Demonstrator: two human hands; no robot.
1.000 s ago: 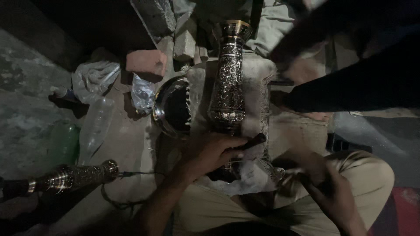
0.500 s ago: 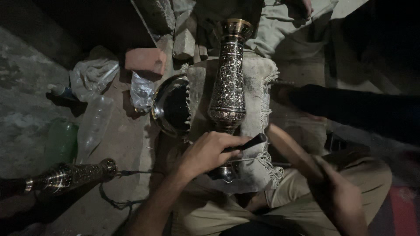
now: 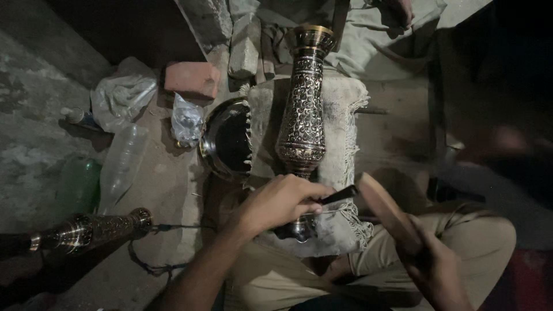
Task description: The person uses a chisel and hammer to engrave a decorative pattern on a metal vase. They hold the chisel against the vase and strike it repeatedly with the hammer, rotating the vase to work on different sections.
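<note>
Your left hand closes around a thin dark chisel, whose tip points out to the right of your fingers, toward the wooden mallet. Your right hand holds this mallet by its lower end, and its long body rises up and to the left. Just above your left grip lies the engraved metal vase on a fringed cloth; its long axis runs away from you, mouth at the far end. Left of the grip, a dark round dish leans.
</note>
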